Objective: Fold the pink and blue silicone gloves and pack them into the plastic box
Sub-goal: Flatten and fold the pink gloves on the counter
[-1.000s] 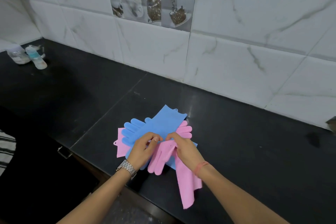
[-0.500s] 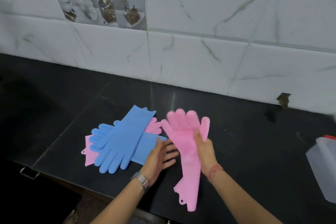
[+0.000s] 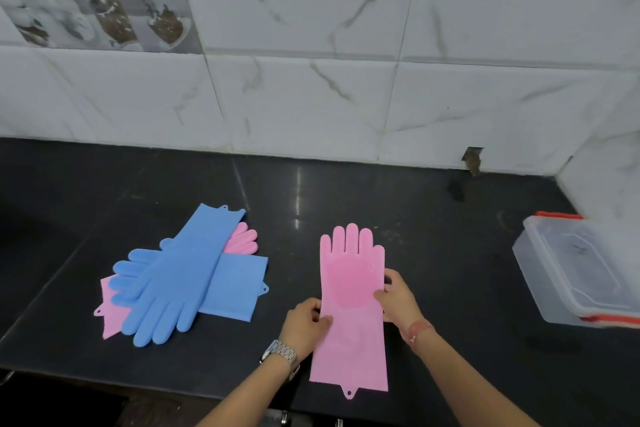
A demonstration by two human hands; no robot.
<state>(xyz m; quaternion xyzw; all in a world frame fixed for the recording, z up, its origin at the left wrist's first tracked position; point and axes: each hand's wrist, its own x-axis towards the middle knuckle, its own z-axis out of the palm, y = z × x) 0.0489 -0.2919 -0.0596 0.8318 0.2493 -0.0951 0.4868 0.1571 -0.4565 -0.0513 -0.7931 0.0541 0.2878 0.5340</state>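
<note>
A pink silicone glove (image 3: 351, 302) lies flat on the black counter (image 3: 450, 253), fingers pointing to the wall, cuff at the front edge. My left hand (image 3: 304, 324) pinches its left edge and my right hand (image 3: 398, 302) grips its right edge. To the left lies a pile: two blue gloves (image 3: 180, 277) crossed over a second pink glove (image 3: 242, 239), whose fingers and cuff stick out. A clear plastic box (image 3: 575, 270) with a clear lid and red trim stands at the right.
A white marble-tiled wall (image 3: 311, 97) rises behind the counter and turns a corner at the far right. The counter's front edge runs just below the glove's cuff, with dark cabinet fronts under it.
The pink glove, held up off the counter half a second ago, now lies flat with both hands at its edges. The view has swung right, bringing the plastic box fully in.
</note>
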